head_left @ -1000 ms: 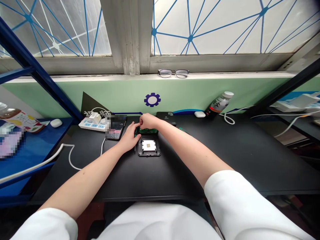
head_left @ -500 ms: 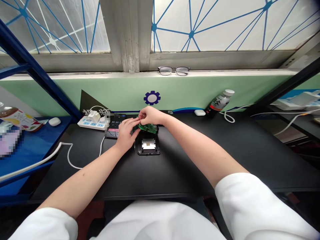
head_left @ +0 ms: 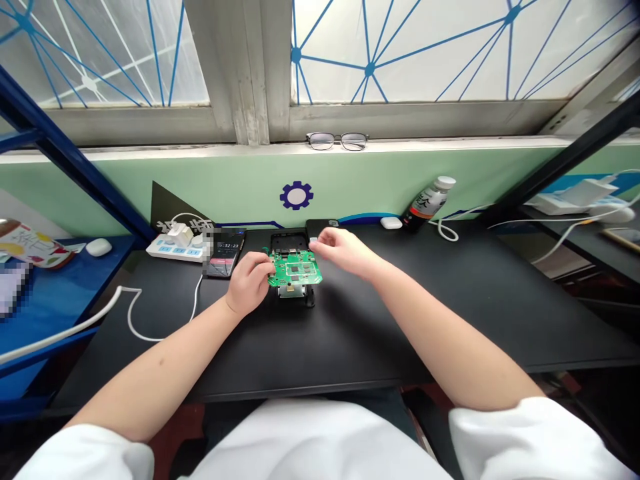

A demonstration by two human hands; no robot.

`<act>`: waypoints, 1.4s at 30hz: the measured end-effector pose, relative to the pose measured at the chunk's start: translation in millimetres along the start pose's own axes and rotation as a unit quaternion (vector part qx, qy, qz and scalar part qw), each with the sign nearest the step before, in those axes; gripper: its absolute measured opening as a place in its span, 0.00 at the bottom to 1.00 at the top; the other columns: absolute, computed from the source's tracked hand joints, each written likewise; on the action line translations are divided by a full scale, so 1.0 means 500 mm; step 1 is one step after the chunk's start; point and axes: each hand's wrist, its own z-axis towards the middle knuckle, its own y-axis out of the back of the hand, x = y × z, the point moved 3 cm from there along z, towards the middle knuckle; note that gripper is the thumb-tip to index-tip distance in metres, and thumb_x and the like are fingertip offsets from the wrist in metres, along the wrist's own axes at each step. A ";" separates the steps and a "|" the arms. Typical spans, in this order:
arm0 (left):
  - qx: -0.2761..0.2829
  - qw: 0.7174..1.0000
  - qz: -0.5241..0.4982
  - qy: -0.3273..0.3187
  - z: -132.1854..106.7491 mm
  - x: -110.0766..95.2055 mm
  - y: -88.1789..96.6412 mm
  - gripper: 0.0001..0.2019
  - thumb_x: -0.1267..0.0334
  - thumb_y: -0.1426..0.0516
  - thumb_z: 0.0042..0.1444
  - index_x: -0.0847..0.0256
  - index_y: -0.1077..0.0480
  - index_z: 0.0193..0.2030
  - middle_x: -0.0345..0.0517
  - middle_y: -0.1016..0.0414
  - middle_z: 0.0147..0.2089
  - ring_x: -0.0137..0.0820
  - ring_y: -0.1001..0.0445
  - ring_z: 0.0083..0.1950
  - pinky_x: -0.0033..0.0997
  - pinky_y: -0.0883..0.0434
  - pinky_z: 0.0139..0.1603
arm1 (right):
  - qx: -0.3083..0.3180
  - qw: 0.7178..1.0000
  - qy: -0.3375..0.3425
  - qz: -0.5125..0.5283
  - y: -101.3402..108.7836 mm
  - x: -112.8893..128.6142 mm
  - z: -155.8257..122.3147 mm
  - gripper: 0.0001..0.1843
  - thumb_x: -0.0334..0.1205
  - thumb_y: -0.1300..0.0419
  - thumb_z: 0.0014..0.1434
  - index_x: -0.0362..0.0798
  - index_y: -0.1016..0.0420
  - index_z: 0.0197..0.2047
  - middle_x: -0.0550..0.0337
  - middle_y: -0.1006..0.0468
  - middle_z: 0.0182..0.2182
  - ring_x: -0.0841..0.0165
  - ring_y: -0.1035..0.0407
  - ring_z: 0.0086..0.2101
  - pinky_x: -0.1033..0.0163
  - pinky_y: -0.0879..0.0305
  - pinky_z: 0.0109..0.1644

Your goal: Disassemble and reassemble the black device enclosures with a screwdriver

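Pinching the circuit board (head_left: 296,268), left hand (head_left: 249,283) reaches in; right hand (head_left: 343,250) curls nearby, grip unclear

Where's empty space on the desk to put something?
The desk has a big bare patch right of the right forearm, in front of the bottle, and another between both forearms, in front of the green board. It's crowded from power strip past phone and left hand to the board.

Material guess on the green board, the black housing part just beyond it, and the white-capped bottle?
Green board: likely resin laminate, green-coated; pale lines and dark chips show.
Black housing part: probably moulded plastic, dark with raised rim; unconfirmed.
White-capped bottle: probably plastic, smooth cap, printed wrap; glass possible.
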 end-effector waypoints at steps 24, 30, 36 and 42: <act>0.141 0.969 0.108 0.169 0.020 0.035 -0.041 0.26 0.70 0.45 0.60 0.60 0.34 0.66 0.57 0.22 0.56 0.52 0.27 0.62 0.56 0.34 0.64 | -0.094 0.987 -0.121 -0.051 0.040 -0.179 -0.021 0.22 0.35 0.35 0.61 0.49 0.29 0.58 0.64 0.19 0.32 0.71 0.29 0.25 0.63 0.30 0.36; 0.153 0.958 0.147 0.194 0.022 0.039 -0.033 0.22 0.73 0.48 0.62 0.59 0.31 0.62 0.58 0.23 0.59 0.51 0.28 0.64 0.51 0.33 0.62 | -0.056 0.975 -0.127 -0.174 0.044 -0.151 -0.015 0.14 0.38 0.39 0.69 0.49 0.28 0.57 0.59 0.15 0.37 0.71 0.27 0.22 0.63 0.30 0.36; 0.144 0.961 0.153 0.177 0.024 0.029 -0.028 0.12 0.69 0.47 0.65 0.57 0.27 0.52 0.55 0.21 0.58 0.49 0.29 0.65 0.54 0.35 0.63 | -0.019 0.967 -0.129 -0.219 0.049 -0.143 -0.001 0.16 0.38 0.41 0.70 0.46 0.30 0.60 0.56 0.15 0.33 0.66 0.22 0.24 0.62 0.30 0.35; 0.185 0.961 0.153 0.135 0.016 -0.004 -0.032 0.09 0.61 0.43 0.66 0.57 0.25 0.49 0.57 0.24 0.63 0.54 0.36 0.72 0.59 0.38 0.66 | -0.012 0.968 -0.148 -0.204 0.058 -0.142 0.006 0.23 0.39 0.37 0.69 0.46 0.34 0.65 0.59 0.16 0.29 0.64 0.19 0.25 0.63 0.29 0.34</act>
